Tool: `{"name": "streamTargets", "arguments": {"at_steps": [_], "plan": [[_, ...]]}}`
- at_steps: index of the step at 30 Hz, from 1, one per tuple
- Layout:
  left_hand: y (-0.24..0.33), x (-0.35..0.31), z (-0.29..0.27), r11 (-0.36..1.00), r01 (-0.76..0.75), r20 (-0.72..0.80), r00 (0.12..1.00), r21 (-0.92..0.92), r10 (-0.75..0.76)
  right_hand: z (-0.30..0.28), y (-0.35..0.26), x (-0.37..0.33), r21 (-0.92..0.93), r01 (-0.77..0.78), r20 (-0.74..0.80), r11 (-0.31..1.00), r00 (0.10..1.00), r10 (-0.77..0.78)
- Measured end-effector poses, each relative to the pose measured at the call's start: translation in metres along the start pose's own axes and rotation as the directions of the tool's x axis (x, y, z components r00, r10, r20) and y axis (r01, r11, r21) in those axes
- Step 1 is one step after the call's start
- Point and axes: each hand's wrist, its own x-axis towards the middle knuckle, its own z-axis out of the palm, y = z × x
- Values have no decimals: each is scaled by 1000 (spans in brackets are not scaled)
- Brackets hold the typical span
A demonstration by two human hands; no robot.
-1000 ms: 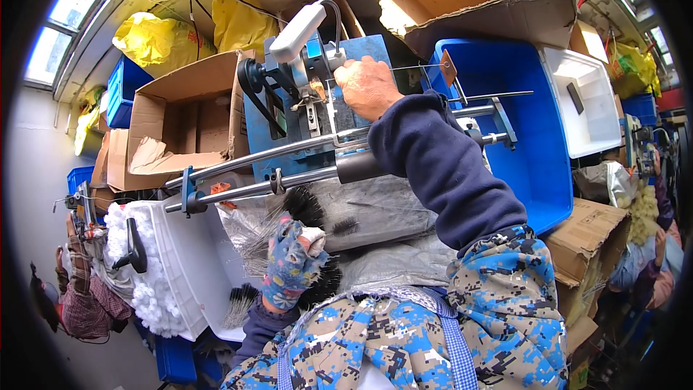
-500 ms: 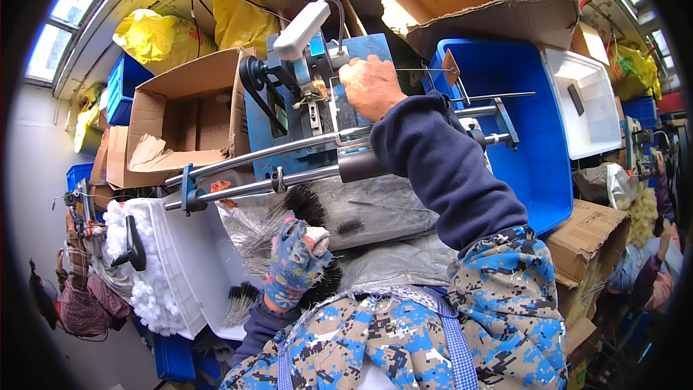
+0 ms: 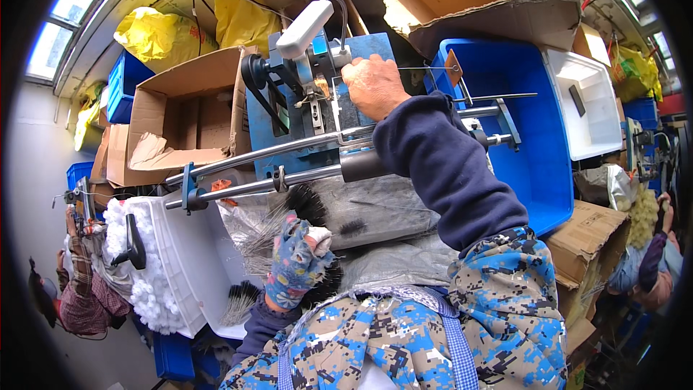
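Observation:
My right hand point(image 3: 373, 87) is bare, its fingers curled closed beside the grey cylindrical part point(image 3: 340, 55) of a small bench machine point(image 3: 315, 65). What those fingers grip is hidden; a thin rod point(image 3: 413, 68) shows just right of the hand. My left hand point(image 3: 299, 256), in a blue patterned glove, is closed low in front of me. Its grip cannot be made out, though black bristles point(image 3: 332, 282) show beside it. Black-tipped wire brushes point(image 3: 303, 206) lie beyond the glove on a grey sheet point(image 3: 375, 209). Two metal rails point(image 3: 303, 146) run between the hands.
A blue bin point(image 3: 538, 152) and white tray point(image 3: 585, 101) stand right of the machine. Cardboard boxes point(image 3: 184, 119) are at the left and at the back. A white bin point(image 3: 177, 245) borders white fluffy brush heads and a black dryer-shaped tool point(image 3: 131, 245). Other people work at both sides.
My two hands stay in nearly the same places. At the far right, a co-worker's arm has moved lower. The co-worker at the left has shifted slightly.

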Motion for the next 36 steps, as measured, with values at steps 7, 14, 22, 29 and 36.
{"name": "streamTargets", "arguments": {"at_steps": [7, 14, 22, 29, 36], "plan": [[2, 1, 0, 1000, 25, -5, 1000, -3, -26, 2, -1, 0, -31, -15, -10, 999, 1000, 15], [4, 1, 1, 999, 35, 13, 999, 18, -35, -2, -5, -1, -79, -11, -23, 997, 1000, 9], [6, 1, 1, 999, 31, -1, 1000, 31, -31, -1, -2, 3, -11, -11, 92, 1000, 996, 12], [8, 5, 2, 999, -11, -23, 1000, 40, 12, -4, 2, 6, 90, -78, 131, 993, 989, 66], [3, -1, -8, 1000, 20, -24, 1000, 10, -19, -11, 11, -26, -86, -87, -72, 993, 994, 81]]}}
